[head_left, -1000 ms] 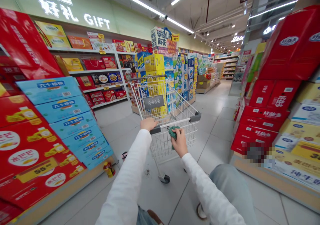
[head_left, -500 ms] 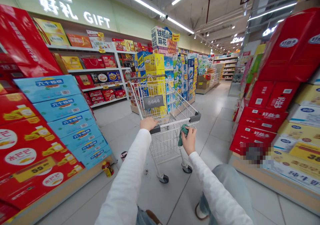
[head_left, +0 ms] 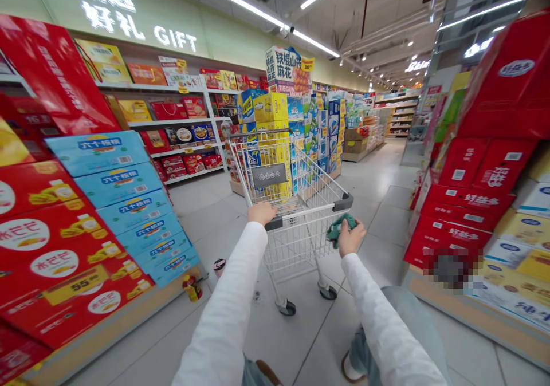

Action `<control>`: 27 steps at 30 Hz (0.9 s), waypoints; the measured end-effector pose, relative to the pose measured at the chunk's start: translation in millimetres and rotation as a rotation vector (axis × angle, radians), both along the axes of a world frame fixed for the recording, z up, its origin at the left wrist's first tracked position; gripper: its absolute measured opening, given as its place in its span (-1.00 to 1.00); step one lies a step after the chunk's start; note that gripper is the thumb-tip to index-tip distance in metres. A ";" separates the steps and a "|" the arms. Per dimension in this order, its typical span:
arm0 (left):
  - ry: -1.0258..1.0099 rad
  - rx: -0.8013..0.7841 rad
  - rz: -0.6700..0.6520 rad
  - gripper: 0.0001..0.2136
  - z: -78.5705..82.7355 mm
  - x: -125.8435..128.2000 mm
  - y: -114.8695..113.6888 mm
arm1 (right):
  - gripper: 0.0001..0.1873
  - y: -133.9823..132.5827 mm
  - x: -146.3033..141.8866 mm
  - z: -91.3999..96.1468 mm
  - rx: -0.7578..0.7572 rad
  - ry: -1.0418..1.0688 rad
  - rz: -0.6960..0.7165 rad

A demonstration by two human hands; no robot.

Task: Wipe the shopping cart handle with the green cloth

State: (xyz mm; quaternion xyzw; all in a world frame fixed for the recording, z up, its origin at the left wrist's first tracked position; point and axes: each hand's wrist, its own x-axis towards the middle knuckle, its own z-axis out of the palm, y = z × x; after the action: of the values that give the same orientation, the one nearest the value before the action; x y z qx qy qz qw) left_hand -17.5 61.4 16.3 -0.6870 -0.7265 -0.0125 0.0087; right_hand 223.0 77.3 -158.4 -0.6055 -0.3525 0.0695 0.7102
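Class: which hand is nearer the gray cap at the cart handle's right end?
Right. The right hand, holding a green cloth, is just below the cap; the left hand rests farther along the handle.

Rough green cloth [head_left: 341, 229], metal-wire cart [head_left: 289, 248]

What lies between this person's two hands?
The head view shows the wire shopping cart's white handle bar between the left hand and the right hand.

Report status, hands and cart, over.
Left hand on cart handle. Right hand holding green cloth, off the handle. Small bottle on floor, left of cart.
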 end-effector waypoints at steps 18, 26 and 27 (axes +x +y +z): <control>-0.023 0.009 0.009 -0.57 0.3 -8.1 0.6 | -0.59 -95.0 -171.6 0.8 0.091 -0.249 0.818; 0.006 0.006 0.002 -0.55 0.6 -1.1 -2.2 | -0.65 -46.0 -26.3 25.2 -0.022 -0.304 1.095; 0.006 0.007 -0.001 -0.54 0.9 -0.4 -2.7 | -0.61 -40.4 -9.1 27.8 -0.050 -0.202 1.029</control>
State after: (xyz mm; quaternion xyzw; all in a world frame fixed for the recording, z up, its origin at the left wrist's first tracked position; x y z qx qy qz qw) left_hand -17.8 58.7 17.2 -0.6874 -0.7260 -0.0132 0.0132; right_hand 213.9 36.9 -130.5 -0.3746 -0.6694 0.3590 0.5317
